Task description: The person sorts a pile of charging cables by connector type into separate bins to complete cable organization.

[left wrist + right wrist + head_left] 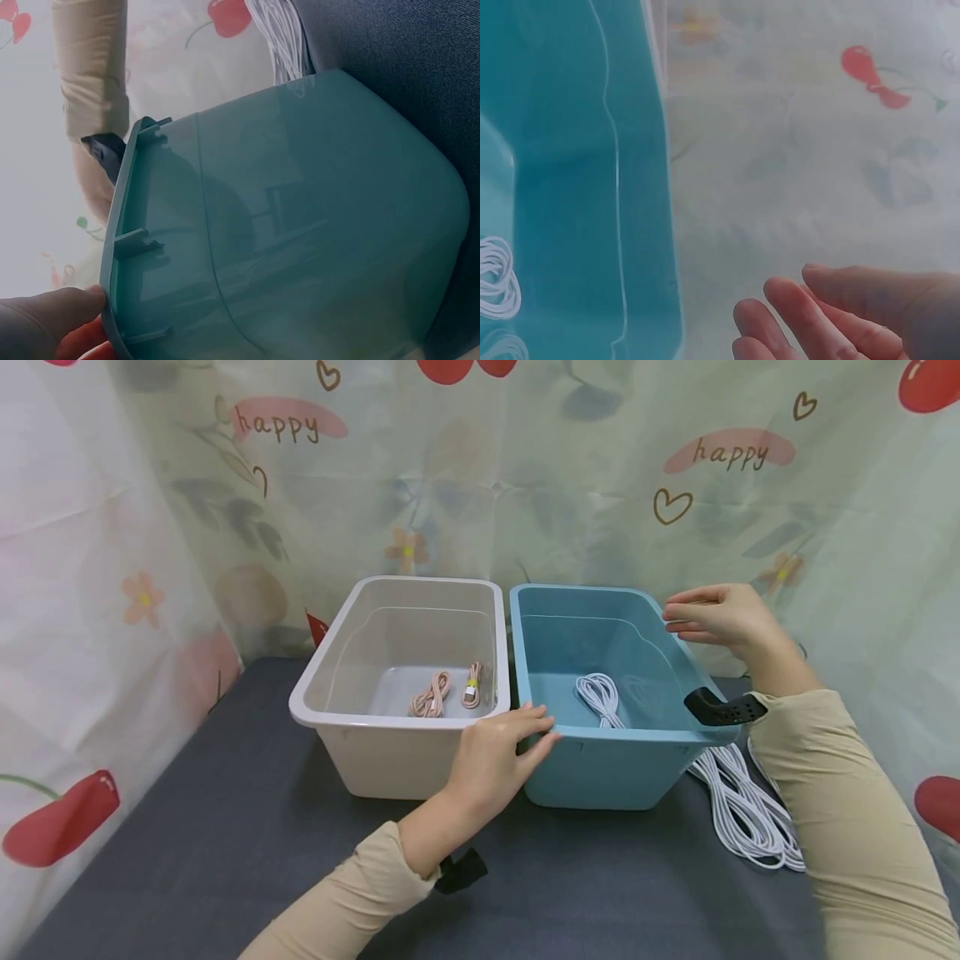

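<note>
My left hand (495, 752) grips the near left corner of the blue bin's rim. In the left wrist view the thumb (71, 304) lies at the rim's edge, with the other fingers partly hidden behind it. A coiled white cable (597, 695) lies inside the blue bin (615, 768). My right hand (720, 617) is raised by the bin's far right rim, holding nothing, its fingers loosely extended. To the left stands a beige bin (397, 756) with two bundled pink cables, one a plain coil (431, 695), the other with a yellow tie (472, 685).
Several loops of white cable (750, 818) lie on the dark tablecloth (225, 827) right of the blue bin, partly behind my right sleeve. A patterned curtain (495, 468) hangs behind the bins. The two bins stand side by side, close together.
</note>
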Tool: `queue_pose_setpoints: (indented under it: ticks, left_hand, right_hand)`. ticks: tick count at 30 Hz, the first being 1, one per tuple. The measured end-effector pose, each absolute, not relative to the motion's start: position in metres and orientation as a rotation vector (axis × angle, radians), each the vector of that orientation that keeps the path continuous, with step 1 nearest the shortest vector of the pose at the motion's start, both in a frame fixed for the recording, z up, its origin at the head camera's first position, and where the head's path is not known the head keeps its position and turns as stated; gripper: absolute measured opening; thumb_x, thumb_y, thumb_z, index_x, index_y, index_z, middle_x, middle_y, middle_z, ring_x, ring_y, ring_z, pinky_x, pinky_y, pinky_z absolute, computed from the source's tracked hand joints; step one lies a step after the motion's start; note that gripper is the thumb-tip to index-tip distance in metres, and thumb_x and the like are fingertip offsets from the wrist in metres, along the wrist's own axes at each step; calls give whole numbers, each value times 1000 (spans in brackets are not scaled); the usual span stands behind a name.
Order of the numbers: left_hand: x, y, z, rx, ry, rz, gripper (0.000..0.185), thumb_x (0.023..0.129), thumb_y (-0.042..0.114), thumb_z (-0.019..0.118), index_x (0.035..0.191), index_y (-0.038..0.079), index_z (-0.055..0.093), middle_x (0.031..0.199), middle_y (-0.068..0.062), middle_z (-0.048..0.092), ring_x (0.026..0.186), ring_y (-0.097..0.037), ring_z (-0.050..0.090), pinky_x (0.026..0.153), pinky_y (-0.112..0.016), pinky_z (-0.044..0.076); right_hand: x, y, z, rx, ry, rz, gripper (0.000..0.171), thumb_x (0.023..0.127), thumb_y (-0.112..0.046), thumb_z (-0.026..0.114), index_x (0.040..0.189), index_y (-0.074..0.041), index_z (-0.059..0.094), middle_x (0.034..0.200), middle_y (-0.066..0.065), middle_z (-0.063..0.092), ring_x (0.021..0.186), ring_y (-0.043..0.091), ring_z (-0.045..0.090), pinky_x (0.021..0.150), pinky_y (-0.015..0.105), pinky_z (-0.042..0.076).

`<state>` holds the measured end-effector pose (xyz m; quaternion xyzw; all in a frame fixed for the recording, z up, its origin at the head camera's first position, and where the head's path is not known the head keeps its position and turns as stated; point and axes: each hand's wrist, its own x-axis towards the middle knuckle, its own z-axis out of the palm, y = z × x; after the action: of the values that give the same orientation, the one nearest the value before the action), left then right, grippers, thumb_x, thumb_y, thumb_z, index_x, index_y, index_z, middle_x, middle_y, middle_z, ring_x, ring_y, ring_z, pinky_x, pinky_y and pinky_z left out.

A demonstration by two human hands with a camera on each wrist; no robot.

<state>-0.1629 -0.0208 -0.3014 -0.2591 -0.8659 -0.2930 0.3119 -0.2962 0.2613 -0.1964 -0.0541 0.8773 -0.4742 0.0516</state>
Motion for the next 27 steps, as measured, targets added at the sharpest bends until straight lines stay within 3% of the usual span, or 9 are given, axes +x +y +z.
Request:
queue_pose_setpoints:
  ticks: [6,13,20,27]
  left_hand:
    - [-163,-21,-301,-679,-2294,-761,24,83,24,70,103,10,73,108,-5,71,106,-16,66,87,-30,54]
    - [-164,-21,-301,-670,-2289,-767,24,83,24,70,102,10,74,107,-4,71,106,-15,66,86,-31,55]
    - [-163,-21,-301,-676,-2298,-783,24,83,24,70,103,10,74,108,-4,71,106,-16,66,85,-32,55]
    - [-163,-21,-300,-687,-2296,-783,24,84,24,70,103,10,73,108,-5,71,107,-16,65,86,-32,55]
  right_hand:
    - [-278,271,-194,-216,2641,-1529,18,88,-32,64,102,-22,58,80,-23,67,79,-5,66,73,15,54]
    - [-261,284,-199,-190,2669,-1481,21,87,-37,63,103,-25,57,81,-26,66,82,-8,65,74,14,54]
    - [-247,302,-212,-175,2691,-1494,4,88,-34,62,91,-36,60,82,-27,67,80,-8,65,72,14,54]
    - [-235,323,-227,-152,2689,-1568,11,90,-30,61,86,-40,62,82,-26,68,79,-8,65,70,13,54]
